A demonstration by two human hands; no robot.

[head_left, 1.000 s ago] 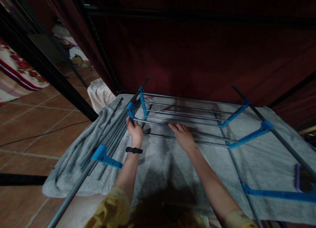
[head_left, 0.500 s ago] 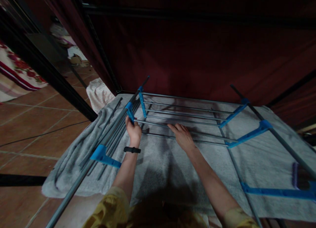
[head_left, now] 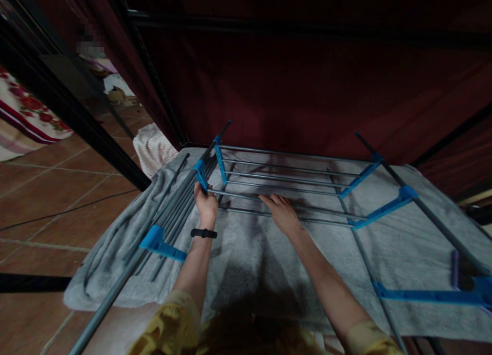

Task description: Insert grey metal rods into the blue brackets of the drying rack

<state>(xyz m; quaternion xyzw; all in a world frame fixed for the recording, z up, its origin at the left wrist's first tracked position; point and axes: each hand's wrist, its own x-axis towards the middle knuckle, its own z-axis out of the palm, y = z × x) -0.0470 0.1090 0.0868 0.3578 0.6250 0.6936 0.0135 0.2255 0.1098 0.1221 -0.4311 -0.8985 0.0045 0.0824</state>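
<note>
My left hand (head_left: 206,205) is closed around the lower end of a blue plastic bracket (head_left: 200,171), where a grey metal tube (head_left: 236,195) meets it. With fingers bent over that same tube farther right, my right hand (head_left: 283,212) grips it from above. The tube runs on to another blue bracket (head_left: 384,209) at the right. Both brackets sit on long side poles of a partly assembled rack. Behind my hands, several thin crossbars (head_left: 284,182) join the far pair of brackets. My fingertips at the left bracket are partly hidden.
A grey blanket (head_left: 246,263) lies under the rack. Several loose tubes (head_left: 175,224) rest on it at the left, beside a blue arm (head_left: 163,245). A dark red curtain (head_left: 292,99) and black frame bars (head_left: 77,99) surround the surface. A cable (head_left: 69,209) crosses the tiled floor.
The view has shifted very slightly. Both hands keep their places on the bracket and the tube, with no other visible movement.
</note>
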